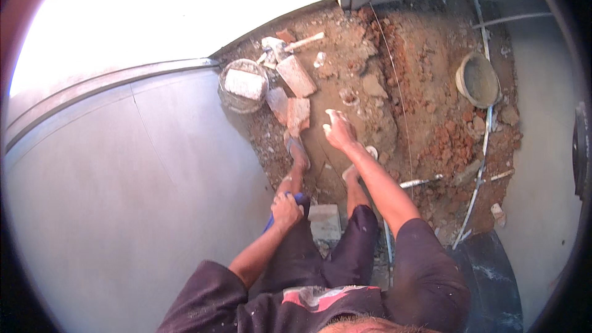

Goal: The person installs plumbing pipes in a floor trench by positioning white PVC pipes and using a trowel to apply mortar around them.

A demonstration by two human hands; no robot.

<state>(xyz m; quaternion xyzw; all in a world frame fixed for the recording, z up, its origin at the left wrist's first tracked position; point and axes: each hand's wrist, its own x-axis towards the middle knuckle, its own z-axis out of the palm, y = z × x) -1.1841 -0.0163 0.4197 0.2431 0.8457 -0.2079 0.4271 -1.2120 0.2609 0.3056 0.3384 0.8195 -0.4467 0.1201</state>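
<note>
The round pan at left contains a pale brick. The left hand is curled over a blue item at the left knee; whether it grips cannot be told. The right hand, part-open, appears empty above the soil. At far right, a round basin has a grey interior; contents unclear.

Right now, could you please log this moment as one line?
left hand: appears closed on blue object | right hand: extended above soil | pale brick: in round pan
</note>
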